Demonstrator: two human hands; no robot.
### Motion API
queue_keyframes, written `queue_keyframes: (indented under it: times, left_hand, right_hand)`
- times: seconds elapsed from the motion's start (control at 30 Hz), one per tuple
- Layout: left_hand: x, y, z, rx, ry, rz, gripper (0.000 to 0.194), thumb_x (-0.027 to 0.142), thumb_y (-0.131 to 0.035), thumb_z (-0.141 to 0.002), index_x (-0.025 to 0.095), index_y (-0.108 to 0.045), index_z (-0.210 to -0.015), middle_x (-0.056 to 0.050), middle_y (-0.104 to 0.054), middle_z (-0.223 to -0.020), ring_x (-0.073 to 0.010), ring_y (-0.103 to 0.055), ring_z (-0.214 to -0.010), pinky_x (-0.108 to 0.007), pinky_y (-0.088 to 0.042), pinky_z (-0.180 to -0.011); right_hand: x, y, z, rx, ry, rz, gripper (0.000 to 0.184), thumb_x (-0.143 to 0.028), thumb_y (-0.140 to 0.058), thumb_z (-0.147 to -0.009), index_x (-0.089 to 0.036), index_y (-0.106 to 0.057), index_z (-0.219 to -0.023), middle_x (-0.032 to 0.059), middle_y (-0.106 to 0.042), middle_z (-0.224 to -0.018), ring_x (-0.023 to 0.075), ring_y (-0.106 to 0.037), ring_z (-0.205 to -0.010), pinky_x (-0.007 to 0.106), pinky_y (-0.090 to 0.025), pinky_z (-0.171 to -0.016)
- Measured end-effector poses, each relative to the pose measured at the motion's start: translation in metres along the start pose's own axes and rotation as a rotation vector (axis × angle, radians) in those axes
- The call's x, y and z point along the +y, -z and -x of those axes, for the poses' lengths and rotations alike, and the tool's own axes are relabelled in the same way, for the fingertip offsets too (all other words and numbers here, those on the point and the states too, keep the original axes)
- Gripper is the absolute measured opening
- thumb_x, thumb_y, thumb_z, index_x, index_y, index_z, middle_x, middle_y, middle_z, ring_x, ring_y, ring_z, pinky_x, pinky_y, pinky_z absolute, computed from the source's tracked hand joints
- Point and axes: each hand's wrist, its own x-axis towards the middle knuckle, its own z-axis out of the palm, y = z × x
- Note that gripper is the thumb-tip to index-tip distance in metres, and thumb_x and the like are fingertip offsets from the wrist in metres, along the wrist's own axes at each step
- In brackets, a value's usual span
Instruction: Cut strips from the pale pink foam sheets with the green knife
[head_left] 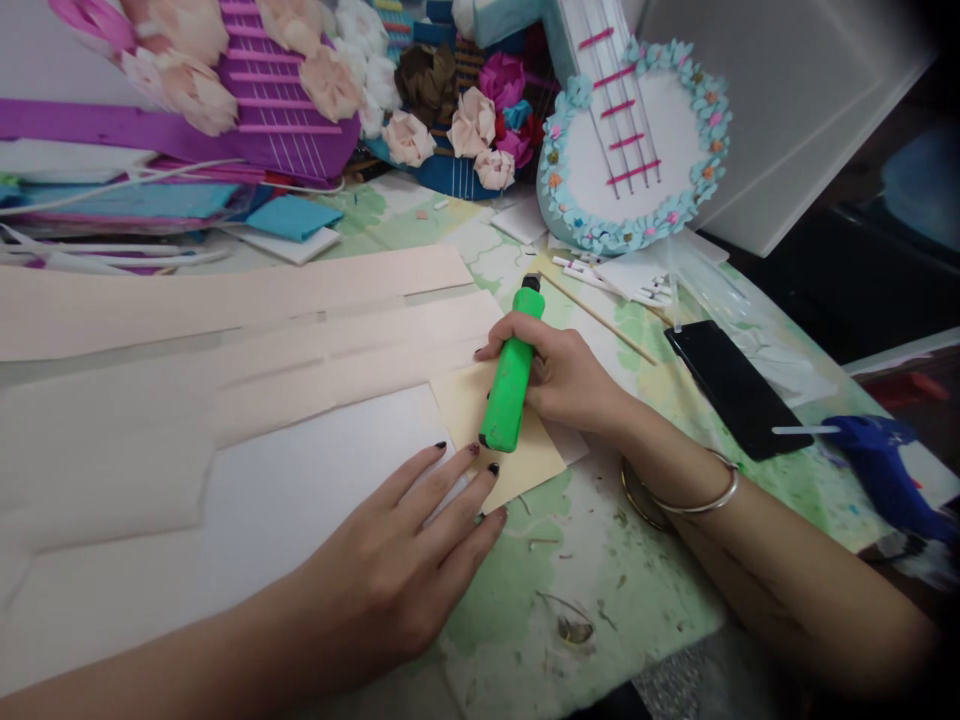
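My left hand (405, 560) lies flat with its fingers spread over a white sheet (315, 480) and the edge of a small pale yellow paper (544, 455). In my right hand (566, 370) is a bright green utility knife (510, 380), with its dark narrow end pointing away from me. The knife's lower end is close to my left fingertips, above the yellow paper. Long pale pink strips (360, 280) of card or paper lie beyond and to the left of the white sheet.
Flower-trimmed craft instruments stand at the back: a purple one (292, 110) and a light blue one (585, 160). To the right are a black phone (735, 390), a blue glue gun (885, 470) and a thin wooden stick (600, 320). Small scraps litter the green-patterned table (525, 600).
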Motion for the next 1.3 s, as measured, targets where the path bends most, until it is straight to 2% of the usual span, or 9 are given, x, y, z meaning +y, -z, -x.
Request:
queue_keyframes:
  times: [0.27, 0.4, 0.5, 0.67, 0.83, 0.93, 1.1, 1.23, 1.3]
  left_hand:
    - [-0.004, 0.002, -0.003, 0.028, -0.028, -0.008, 0.03, 0.007, -0.039, -0.094, 0.009, -0.062, -0.113, -0.018, -0.064, -0.117, -0.0347, -0.057, -0.115, -0.053, -0.051, -0.092]
    - [-0.007, 0.004, -0.008, 0.004, -0.028, 0.013, 0.036, 0.005, -0.036, -0.094, 0.009, -0.058, -0.122, -0.016, -0.065, -0.115, -0.0335, -0.056, -0.116, -0.051, -0.053, -0.09]
    - [-0.008, 0.004, -0.011, -0.012, -0.029, 0.036, 0.037, 0.005, -0.036, -0.094, 0.004, -0.054, -0.127, -0.016, -0.066, -0.11, -0.033, -0.056, -0.113, -0.051, -0.053, -0.09]
    - [-0.01, -0.001, -0.01, 0.011, -0.019, 0.021, 0.033, 0.006, -0.042, -0.093, -0.002, -0.056, -0.122, -0.018, -0.064, -0.111, -0.0351, -0.052, -0.114, -0.052, -0.051, -0.092]
    - [-0.01, -0.002, -0.01, 0.005, 0.004, 0.043, 0.032, 0.008, -0.044, -0.094, 0.001, -0.055, -0.123, -0.017, -0.064, -0.112, -0.0323, -0.051, -0.116, -0.05, -0.049, -0.095]
    - [-0.01, -0.002, -0.01, 0.021, 0.026, 0.079, 0.031, 0.009, -0.043, -0.095, 0.003, -0.054, -0.123, -0.016, -0.065, -0.11, -0.0282, -0.053, -0.114, -0.046, -0.05, -0.095]
    - [-0.011, -0.005, -0.009, 0.012, 0.07, 0.145, 0.028, 0.013, -0.047, -0.095, 0.009, -0.056, -0.121, -0.012, -0.064, -0.112, -0.026, -0.05, -0.116, -0.044, -0.046, -0.1]
    - [-0.012, -0.006, -0.009, -0.002, 0.091, 0.189, 0.024, 0.015, -0.047, -0.095, 0.01, -0.059, -0.115, -0.012, -0.061, -0.114, -0.0256, -0.047, -0.119, -0.04, -0.044, -0.103]
    - [-0.011, -0.006, -0.01, 0.002, 0.097, 0.184, 0.025, 0.014, -0.046, -0.095, 0.01, -0.059, -0.116, -0.012, -0.06, -0.115, -0.0275, -0.043, -0.123, -0.042, -0.042, -0.105]
  right_hand:
    - [-0.002, 0.0, 0.001, -0.005, -0.005, 0.04, 0.039, 0.0, -0.054, -0.066, -0.023, -0.053, -0.098, -0.0004, -0.067, -0.097, 0.0159, -0.061, -0.083, 0.023, -0.039, -0.062]
    - [-0.003, 0.001, 0.001, -0.022, -0.005, 0.073, 0.042, 0.001, -0.052, -0.064, -0.023, -0.053, -0.099, -0.0007, -0.066, -0.095, 0.016, -0.061, -0.082, 0.023, -0.038, -0.063]
    - [-0.002, 0.001, 0.0, -0.017, 0.004, 0.106, 0.044, 0.001, -0.052, -0.063, -0.023, -0.053, -0.099, -0.0003, -0.066, -0.095, 0.0174, -0.06, -0.087, 0.024, -0.04, -0.066]
    - [-0.002, 0.001, 0.0, -0.013, 0.014, 0.151, 0.046, 0.001, -0.054, -0.063, -0.024, -0.055, -0.102, 0.0013, -0.065, -0.099, 0.019, -0.059, -0.09, 0.025, -0.042, -0.066]
    - [-0.001, 0.0, 0.001, 0.018, 0.06, 0.159, 0.044, -0.001, -0.058, -0.065, -0.025, -0.055, -0.102, 0.0017, -0.065, -0.103, 0.0224, -0.059, -0.1, 0.03, -0.045, -0.076]
    - [-0.001, 0.0, 0.001, 0.022, 0.067, 0.07, 0.042, -0.005, -0.062, -0.07, -0.025, -0.052, -0.105, 0.0015, -0.066, -0.106, 0.0221, -0.061, -0.101, 0.033, -0.047, -0.083]
    - [-0.003, -0.002, 0.004, -0.103, 0.127, -0.085, 0.032, -0.014, -0.064, -0.079, -0.025, -0.051, -0.106, 0.0025, -0.065, -0.114, 0.0198, -0.062, -0.105, 0.032, -0.047, -0.088]
    - [-0.005, -0.003, 0.004, -0.241, 0.159, -0.016, 0.04, -0.011, -0.067, -0.074, -0.025, -0.053, -0.109, 0.0036, -0.065, -0.111, 0.0195, -0.062, -0.099, 0.029, -0.048, -0.083]
    - [-0.006, -0.003, 0.004, -0.289, 0.18, 0.022, 0.04, -0.01, -0.068, -0.073, -0.024, -0.054, -0.108, 0.0048, -0.065, -0.11, 0.0203, -0.06, -0.1, 0.029, -0.048, -0.081]
